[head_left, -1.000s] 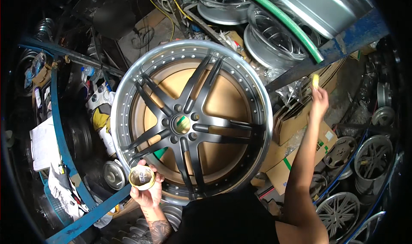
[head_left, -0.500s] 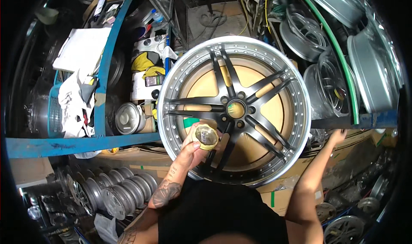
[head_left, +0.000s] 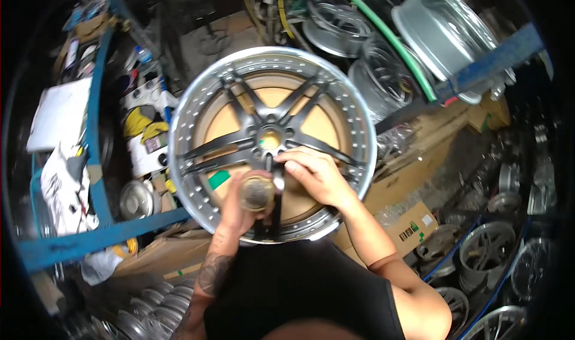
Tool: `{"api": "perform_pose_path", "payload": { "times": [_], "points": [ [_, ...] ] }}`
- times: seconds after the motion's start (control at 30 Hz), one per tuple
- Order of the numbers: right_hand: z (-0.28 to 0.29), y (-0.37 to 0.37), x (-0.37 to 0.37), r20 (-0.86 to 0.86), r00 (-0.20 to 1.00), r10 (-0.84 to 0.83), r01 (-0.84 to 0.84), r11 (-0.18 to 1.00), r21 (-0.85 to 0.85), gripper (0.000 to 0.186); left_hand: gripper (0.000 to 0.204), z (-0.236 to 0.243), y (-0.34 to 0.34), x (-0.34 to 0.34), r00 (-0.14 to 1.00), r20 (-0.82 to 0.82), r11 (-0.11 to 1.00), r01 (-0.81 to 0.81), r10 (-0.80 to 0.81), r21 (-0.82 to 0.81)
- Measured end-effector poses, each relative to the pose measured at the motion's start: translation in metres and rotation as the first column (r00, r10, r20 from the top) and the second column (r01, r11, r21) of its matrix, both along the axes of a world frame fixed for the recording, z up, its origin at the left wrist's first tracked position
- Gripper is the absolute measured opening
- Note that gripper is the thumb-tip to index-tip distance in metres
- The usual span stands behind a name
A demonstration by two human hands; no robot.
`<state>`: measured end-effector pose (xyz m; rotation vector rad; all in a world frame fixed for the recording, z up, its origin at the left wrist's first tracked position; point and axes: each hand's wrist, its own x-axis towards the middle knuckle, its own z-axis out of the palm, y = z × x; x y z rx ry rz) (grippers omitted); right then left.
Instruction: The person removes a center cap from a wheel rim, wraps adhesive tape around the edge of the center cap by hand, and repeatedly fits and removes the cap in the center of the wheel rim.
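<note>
A large alloy wheel (head_left: 241, 98) with paired black spokes and a polished, studded rim lies face up in front of me. Over its lower spokes, my left hand (head_left: 238, 211) is closed around a round, gold-rimmed cap (head_left: 257, 194) with a dark face, blurred by motion. My right hand (head_left: 317, 175) reaches in from the right, its fingers extended to the spoke just below the hub, near the bolt holes. No object shows in that hand, though its fingertips are partly blurred. Brown cardboard (head_left: 318, 123) shows between the spokes.
Blue shelf beams (head_left: 120, 225) run along the left, and another blue beam (head_left: 497, 58) crosses the upper right. Bare wheels (head_left: 434, 32) fill the right rack, with more wheels (head_left: 488, 244) at lower right. Yellow-black gloves (head_left: 144, 123) and a metal round part (head_left: 137, 199) lie at left.
My right hand has come from the right-hand rack onto the wheel near the hub. My left hand still holds the cap. The whole view has turned and shifted.
</note>
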<state>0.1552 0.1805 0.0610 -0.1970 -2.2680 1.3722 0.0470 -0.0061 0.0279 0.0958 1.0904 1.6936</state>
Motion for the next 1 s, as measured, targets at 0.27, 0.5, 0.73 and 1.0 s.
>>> {"api": "perform_pose_path", "payload": {
  "times": [0.27, 0.5, 0.73, 1.0],
  "points": [
    [-0.008, -0.047, -0.018, 0.11, 0.986, 0.122, -0.119, 0.992, -0.03, 0.019, 0.056, -0.014, -0.018, 0.011, 0.968, -0.165, 0.962, 0.215, -0.187, 0.17],
    [-0.001, -0.059, -0.014, 0.252, 0.942, 0.222, -0.294, 0.908, 0.299, 0.014, 0.067, -0.017, -0.028, 0.023, 0.996, 0.059, 0.947, 0.051, -0.073, 0.316],
    [0.002, -0.056, -0.018, 0.224, 0.941, 0.252, -0.298, 0.932, 0.206, 0.015, 0.049, -0.029, -0.031, 0.015, 0.994, -0.043, 0.939, 0.112, -0.104, 0.325],
    [0.006, -0.052, -0.019, 0.231, 0.947, 0.222, -0.286, 0.911, 0.296, 0.015, 0.058, -0.044, -0.03, 0.01, 0.986, 0.01, 0.931, 0.155, -0.167, 0.331]
  ]
}}
